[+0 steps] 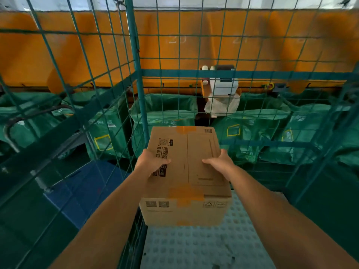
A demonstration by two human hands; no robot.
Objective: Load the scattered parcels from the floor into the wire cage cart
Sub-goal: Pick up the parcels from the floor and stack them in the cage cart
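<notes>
Right now the person is partway through loading one parcel: a brown cardboard box sealed with orange tape is held out in front of them, inside the green wire cage cart, near its left corner post and above the pale studded floor panel of the cart. Whether the box's underside already touches that panel I cannot tell; its near bottom edge looks very close to it. The left hand grips the box's left edge, thumb lying across the printed top and fingers wrapped down the side out of sight. The right hand does the same on the right edge, fingers laid over the top face. By my reckoning the next move calls for settling the box flat, pushed toward the far mesh wall so later parcels fit, then letting go. Beyond the mesh hang green sacks below an orange chute wall.
</notes>
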